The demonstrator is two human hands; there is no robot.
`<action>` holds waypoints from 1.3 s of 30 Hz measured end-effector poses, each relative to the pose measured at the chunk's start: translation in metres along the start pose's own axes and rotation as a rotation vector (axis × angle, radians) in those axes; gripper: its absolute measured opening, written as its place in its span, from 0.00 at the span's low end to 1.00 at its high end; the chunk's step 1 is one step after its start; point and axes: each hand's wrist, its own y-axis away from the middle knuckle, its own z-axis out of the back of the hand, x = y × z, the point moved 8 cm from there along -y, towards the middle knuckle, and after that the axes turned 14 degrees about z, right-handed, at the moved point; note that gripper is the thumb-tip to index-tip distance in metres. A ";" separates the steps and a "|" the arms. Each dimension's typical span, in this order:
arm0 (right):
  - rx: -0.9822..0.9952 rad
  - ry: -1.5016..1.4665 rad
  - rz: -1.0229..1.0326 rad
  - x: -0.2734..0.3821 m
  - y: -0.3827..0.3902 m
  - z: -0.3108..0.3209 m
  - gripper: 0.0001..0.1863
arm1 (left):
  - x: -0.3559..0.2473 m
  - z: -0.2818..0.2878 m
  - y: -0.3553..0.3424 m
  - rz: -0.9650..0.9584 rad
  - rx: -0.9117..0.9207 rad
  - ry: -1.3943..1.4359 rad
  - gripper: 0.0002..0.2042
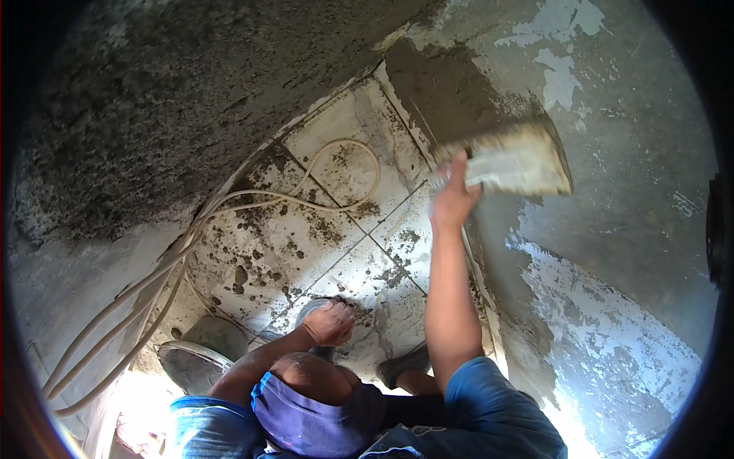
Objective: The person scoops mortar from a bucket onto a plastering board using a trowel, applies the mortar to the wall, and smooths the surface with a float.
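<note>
Both hands show in the head view: the right hand (454,203) is stretched forward, grasping a plasterer's float (527,157) by its handle, while the left hand (330,323) is clenched in a loose fist low down, near the person's knees. Broad and roughly rectangular, the float is at the wall (634,130) on the right, beside a dark, damp-looking patch of mortar (440,88). Its back is cream to whitish, smeared with brown and dark grey along the upper edge, and the far edge is dark. Blur softens its outline, so the handle's shape is hard to make out. Below, pale tiles (401,218) are scattered with dark crumbs of mortar. A cream hose (375,157) loops over them from the left, and a grey bucket (206,352) is at the lower left, beside the left forearm.
</note>
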 end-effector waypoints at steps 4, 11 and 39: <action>-0.047 0.198 -0.015 0.034 0.039 0.062 0.12 | 0.003 -0.005 0.004 0.019 0.042 0.013 0.09; 0.720 0.861 0.270 0.027 0.059 -0.019 0.19 | -0.001 0.005 0.006 -0.029 -0.042 0.019 0.09; 0.375 0.631 0.494 0.052 0.006 -0.032 0.10 | -0.004 0.006 0.006 -0.003 0.007 -0.036 0.10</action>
